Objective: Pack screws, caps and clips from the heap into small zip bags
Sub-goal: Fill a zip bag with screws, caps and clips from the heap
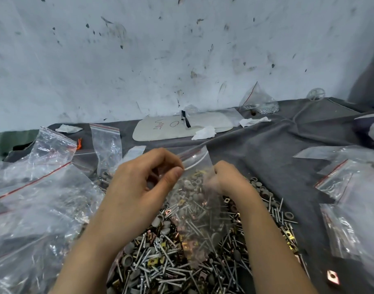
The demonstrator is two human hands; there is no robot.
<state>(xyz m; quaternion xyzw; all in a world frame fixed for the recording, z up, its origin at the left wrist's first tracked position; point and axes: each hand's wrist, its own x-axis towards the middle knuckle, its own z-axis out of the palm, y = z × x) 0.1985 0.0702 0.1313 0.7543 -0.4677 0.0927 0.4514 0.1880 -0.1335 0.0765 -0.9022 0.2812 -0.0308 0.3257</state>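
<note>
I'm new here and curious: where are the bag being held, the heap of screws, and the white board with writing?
held zip bag [200, 204], head view, middle of its clear body.
heap [171, 264], head view, screws near its front.
white board [142, 132], head view, bare left end beside the writing.

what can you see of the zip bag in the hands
The zip bag is small, thin clear plastic, with a faint red line near its top. It hangs upright over the heap, mouth up. The left hand pinches its upper left edge, the right hand grips its right side. The heap shows through; contents cannot be told.
</note>
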